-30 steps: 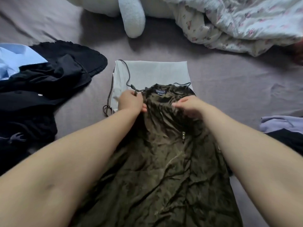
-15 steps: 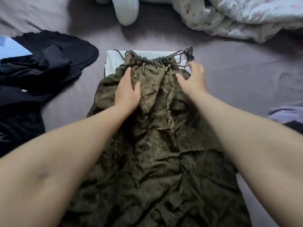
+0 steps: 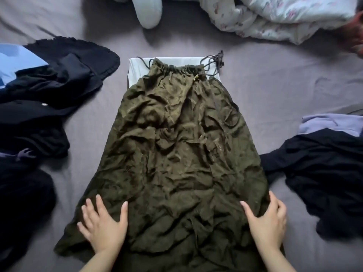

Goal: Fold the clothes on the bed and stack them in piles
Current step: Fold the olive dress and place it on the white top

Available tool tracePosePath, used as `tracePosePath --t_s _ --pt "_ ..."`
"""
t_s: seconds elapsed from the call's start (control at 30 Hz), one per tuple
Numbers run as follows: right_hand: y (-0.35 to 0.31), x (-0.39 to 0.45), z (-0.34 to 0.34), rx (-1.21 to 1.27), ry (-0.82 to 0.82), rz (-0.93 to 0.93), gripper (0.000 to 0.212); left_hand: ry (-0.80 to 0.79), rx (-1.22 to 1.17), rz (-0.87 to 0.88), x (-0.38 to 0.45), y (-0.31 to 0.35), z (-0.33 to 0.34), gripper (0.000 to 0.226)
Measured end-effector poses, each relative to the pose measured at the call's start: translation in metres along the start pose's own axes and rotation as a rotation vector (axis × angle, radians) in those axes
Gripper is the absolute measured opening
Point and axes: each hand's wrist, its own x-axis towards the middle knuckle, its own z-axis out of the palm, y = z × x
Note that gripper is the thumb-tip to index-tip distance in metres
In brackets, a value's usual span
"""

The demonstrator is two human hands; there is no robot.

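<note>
A crumpled olive-green skirt (image 3: 176,138) lies spread flat down the middle of the bed, its drawstring waistband at the far end. The waistband overlaps a folded white garment (image 3: 137,69) lying under it. My left hand (image 3: 104,226) presses flat on the skirt's near left part with fingers spread. My right hand (image 3: 267,222) lies flat on the near right edge of the skirt, fingers straight. Neither hand grips the cloth.
A heap of black clothes (image 3: 39,107) with a light blue piece (image 3: 15,61) fills the left side. More dark clothes (image 3: 322,173) and a lilac garment (image 3: 334,124) lie right. A floral duvet (image 3: 275,16) and a white plush limb (image 3: 149,12) sit at the far end on the grey sheet (image 3: 275,91).
Both hands slid from the waistband down the skirt toward me and now rest flat near its hem. The skirt lies spread out over the white garment.
</note>
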Motion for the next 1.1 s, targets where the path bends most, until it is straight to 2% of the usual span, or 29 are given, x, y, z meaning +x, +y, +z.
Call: tracePosePath --t_s 0.1,0.2,0.33,0.4,0.47,0.5,0.6,0.63,0.67,0.77,0.83,1.03,1.1 --pt "0.02 0.003 -0.008 0.091 -0.069 0.085 0.045 0.026 -0.03 -0.038 -0.001 0.005 -0.009 0.084" --pt "0.044 0.006 -0.02 0.162 -0.062 0.175 0.025 0.069 -0.137 -0.247 0.002 0.0 -0.02 0.083" --pt "0.071 -0.001 -0.036 0.257 0.003 0.291 0.025 0.102 -0.243 -0.452 0.004 -0.028 -0.036 0.085" --pt "0.08 -0.019 -0.039 0.202 0.007 0.296 0.052 0.101 -0.247 -0.485 0.003 -0.043 -0.042 0.087" --pt "0.086 -0.044 -0.039 0.042 -0.011 0.174 0.079 0.092 -0.274 -0.53 -0.001 -0.055 -0.045 0.091" --pt "0.087 -0.057 -0.037 -0.033 -0.005 0.027 0.085 0.073 -0.32 -0.558 -0.002 -0.06 -0.045 0.094" --pt "0.094 -0.088 -0.02 -0.267 -0.081 -0.619 0.083 0.02 -0.515 -0.633 -0.009 -0.066 -0.046 0.089" --pt "0.093 -0.092 -0.013 -0.319 -0.124 -0.738 0.077 0.016 -0.553 -0.634 -0.012 -0.066 -0.047 0.081" --pt "0.09 -0.094 -0.006 -0.344 -0.156 -0.768 0.069 0.019 -0.576 -0.625 -0.014 -0.064 -0.048 0.071" --pt "0.07 -0.092 0.003 -0.374 -0.192 -0.685 0.045 0.029 -0.575 -0.531 -0.018 -0.06 -0.05 0.046" --pt "0.066 -0.087 0.003 -0.357 -0.209 -0.695 0.034 0.028 -0.559 -0.473 -0.02 -0.059 -0.052 0.034" --pt "0.098 -0.086 -0.024 -0.283 -0.232 -0.664 0.016 0.06 -0.535 -0.491 -0.03 -0.06 -0.07 0.027" --pt "0.111 -0.086 -0.036 -0.332 -0.247 -0.619 0.019 0.065 -0.528 -0.501 -0.031 -0.064 -0.075 0.028"
